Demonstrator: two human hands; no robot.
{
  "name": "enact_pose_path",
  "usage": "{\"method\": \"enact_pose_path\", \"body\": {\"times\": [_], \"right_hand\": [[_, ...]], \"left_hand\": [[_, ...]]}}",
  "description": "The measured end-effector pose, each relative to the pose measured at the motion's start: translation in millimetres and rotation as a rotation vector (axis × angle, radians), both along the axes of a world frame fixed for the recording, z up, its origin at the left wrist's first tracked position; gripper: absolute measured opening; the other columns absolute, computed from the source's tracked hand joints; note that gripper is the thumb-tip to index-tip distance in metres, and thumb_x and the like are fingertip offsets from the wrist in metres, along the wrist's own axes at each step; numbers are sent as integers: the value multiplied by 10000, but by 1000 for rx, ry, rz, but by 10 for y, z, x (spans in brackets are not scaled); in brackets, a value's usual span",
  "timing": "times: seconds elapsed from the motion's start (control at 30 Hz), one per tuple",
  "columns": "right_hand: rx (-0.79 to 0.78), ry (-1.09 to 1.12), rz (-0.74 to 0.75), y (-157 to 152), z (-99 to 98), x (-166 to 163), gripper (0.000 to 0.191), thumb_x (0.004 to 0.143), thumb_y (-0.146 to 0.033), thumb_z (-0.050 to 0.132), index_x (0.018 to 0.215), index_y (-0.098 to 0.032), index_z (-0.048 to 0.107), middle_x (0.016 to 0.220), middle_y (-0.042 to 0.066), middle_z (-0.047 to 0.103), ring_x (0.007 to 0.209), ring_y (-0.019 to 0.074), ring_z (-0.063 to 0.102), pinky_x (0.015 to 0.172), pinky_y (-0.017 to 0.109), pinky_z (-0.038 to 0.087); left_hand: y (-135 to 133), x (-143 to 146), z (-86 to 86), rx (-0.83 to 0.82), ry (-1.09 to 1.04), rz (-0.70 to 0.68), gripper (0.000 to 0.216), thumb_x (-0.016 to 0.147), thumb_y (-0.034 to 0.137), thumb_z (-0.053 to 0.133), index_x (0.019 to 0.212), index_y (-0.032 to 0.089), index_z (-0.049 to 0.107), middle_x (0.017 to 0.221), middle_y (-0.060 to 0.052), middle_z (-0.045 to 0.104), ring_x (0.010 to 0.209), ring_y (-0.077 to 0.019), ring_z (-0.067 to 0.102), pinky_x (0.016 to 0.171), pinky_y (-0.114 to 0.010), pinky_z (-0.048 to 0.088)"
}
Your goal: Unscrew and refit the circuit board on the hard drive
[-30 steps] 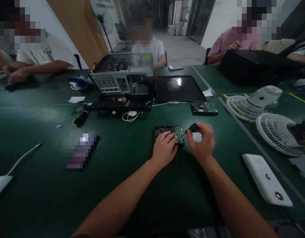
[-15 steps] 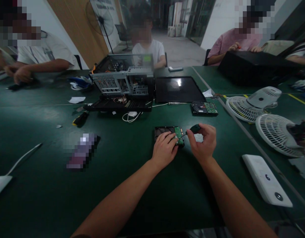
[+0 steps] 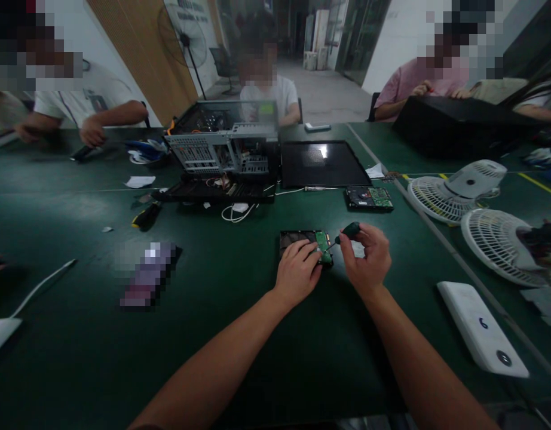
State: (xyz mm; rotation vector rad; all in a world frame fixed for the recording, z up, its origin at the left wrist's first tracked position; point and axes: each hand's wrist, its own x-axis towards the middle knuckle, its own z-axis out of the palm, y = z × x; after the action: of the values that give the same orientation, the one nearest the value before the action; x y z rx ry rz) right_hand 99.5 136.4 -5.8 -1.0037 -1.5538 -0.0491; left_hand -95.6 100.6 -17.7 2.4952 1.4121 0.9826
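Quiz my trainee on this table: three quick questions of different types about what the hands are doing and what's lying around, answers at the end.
1. Multiple choice: what do the fingers of the right hand hold?
a) a white cable
b) a screwdriver
c) a sheet of paper

2. True or false: the left hand lies on the nearer hard drive.

3. Fill the gap: as the camera sees it, a yellow-and-black tool lies to the ____ of that drive.

Key: 1. b; 2. true; 3. left
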Motion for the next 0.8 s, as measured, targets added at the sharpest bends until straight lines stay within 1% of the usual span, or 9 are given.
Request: {"method": "enact_pose_path", "body": {"times": [0.13,0.2,0.27,0.37,0.53,0.6,0.63,0.73,0.8], "right_hand": [[80,-66,-54,12,72,6,559,894,-225,822,1384,-281,559,1258,98,661,961,216,727,689,357,682],[105,-88,-62,11,108,-5,574,885,-210,830,1385,-286,558,1275,96,671,995,221,717,675,339,667],[115,-100,-50,4,130,-16,585,888,-189,820,1396,-284,547,1293,100,682,1001,220,715,679,333,654],[107,-120,-37,-16,146,-22,578,894,-171,789,1406,-269,539,1284,106,679,946,207,700,691,344,637],[107,-160,-86,-48,185,-9,567,867,-189,779,1381,-255,550,1139,86,633,943,231,646,744,399,620],[109,-185,-102,-47,194,-5,586,860,-187,785,1389,-257,543,1120,84,625,974,244,642,767,410,620],[103,-185,-92,-43,191,-3,598,861,-185,783,1400,-257,534,1147,93,625,1002,251,647,771,408,622],[38,-151,-1,-31,154,-2,629,893,-176,735,1461,-255,477,1270,124,632,1057,258,682,792,408,635],[-3,-126,10,-27,122,1,636,912,-180,711,1486,-255,447,1259,117,653,984,238,707,803,415,635]], "left_hand": [[-2,-3,6,-7,1,-1,328,969,245,667,1295,240,699,1431,-77,678,1407,-315,530,1170,-548,468],[-5,-5,12,-11,3,0,328,974,248,661,1300,233,698,1435,-76,677,1405,-318,530,1171,-551,466],[-8,-6,17,-15,4,-1,327,979,248,655,1303,232,697,1439,-73,675,1403,-320,531,1168,-553,467],[-9,-5,19,-12,3,-1,323,981,246,652,1300,232,699,1435,-70,678,1398,-318,534,1165,-547,470],[-5,2,12,-5,5,4,322,978,248,655,1296,230,702,1429,-68,681,1396,-316,536,1167,-540,473],[-5,3,10,-7,5,3,320,975,249,660,1292,235,705,1428,-68,681,1396,-317,537,1164,-542,477],[-6,4,9,-7,4,3,319,973,250,664,1289,236,706,1428,-68,681,1396,-316,538,1164,-542,477],[-9,1,7,-3,-1,4,324,969,244,670,1292,229,704,1431,-72,680,1398,-314,536,1172,-542,472],[-10,-3,5,-3,0,4,327,972,243,665,1296,227,701,1431,-72,680,1400,-315,535,1173,-540,471]]}}
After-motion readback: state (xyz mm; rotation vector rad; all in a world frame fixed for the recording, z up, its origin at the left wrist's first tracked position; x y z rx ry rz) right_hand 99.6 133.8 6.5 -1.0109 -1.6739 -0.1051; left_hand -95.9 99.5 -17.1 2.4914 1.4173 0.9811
